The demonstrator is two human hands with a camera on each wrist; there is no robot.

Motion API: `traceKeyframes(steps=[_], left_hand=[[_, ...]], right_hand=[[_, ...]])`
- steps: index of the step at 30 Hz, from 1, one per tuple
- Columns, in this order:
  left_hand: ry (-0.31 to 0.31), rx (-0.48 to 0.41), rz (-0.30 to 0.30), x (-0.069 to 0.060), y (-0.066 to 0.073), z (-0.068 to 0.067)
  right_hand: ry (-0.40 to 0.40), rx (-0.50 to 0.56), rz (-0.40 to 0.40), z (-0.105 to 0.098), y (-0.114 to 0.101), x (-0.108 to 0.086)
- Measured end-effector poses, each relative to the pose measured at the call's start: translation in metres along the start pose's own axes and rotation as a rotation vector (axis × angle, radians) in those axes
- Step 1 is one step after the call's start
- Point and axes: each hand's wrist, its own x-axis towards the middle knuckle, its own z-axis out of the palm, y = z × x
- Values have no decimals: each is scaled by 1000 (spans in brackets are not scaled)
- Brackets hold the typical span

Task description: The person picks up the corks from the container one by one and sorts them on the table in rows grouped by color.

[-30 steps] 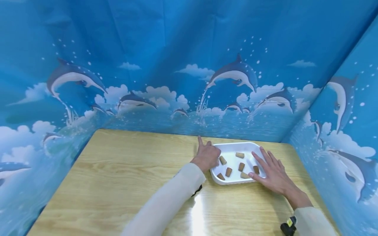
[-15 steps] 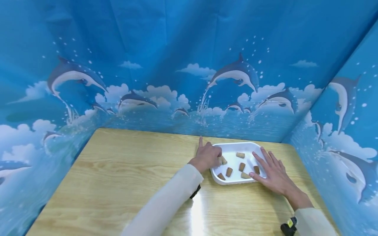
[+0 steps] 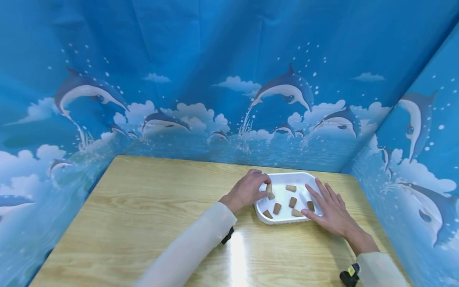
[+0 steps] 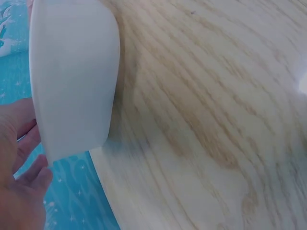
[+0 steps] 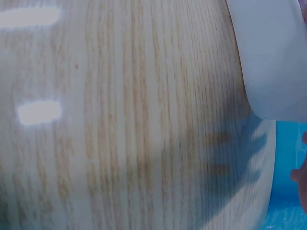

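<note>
Bent down into the tray now, the forefinger of the left hand (image 3: 247, 189) no longer points out toward the table's far edge as it does half a second earlier, and the thumb shows beneath it. Thumb and forefinger pinch a pale cork (image 3: 269, 188) just inside the left end of the white tray (image 3: 282, 197); whether its lower part is a second piece lying underneath, I cannot tell.

At the opposite end the right hand (image 3: 335, 215) keeps its place, fingers spread over the tray's right rim. Its thumb lies at the near edge, close to a light cork (image 3: 296, 213), and a brown cork (image 3: 310, 206) sits between thumb and fingers without being gripped.

Other pieces lie scattered on the tray's floor, apart from one another — a tan cork (image 3: 291, 187) toward the far side, a reddish cork (image 3: 292, 202) near the middle, a short cork (image 3: 277, 208) left of it and a tilted cork (image 3: 267, 214) in the near left corner.

Under the tray is a wood-grained table (image 3: 161, 223), with a blue dolphin-print backdrop (image 3: 179, 59) behind — both wrist views show mostly tray wall and tabletop, each hand only partly at the edge.
</note>
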Motion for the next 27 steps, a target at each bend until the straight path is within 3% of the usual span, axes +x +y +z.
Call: traceKeyframes(steps=[16, 22, 27], left_hand=[[20, -128, -47, -19, -29, -23], [51, -196, -51, -25, -42, -31], [94, -197, -30, -30, -56, -36]], right_hand=[[-9, -5, 12, 1, 1, -1], [-1, 1, 11, 0, 1, -1], [-2, -1, 10, 2, 3, -1]])
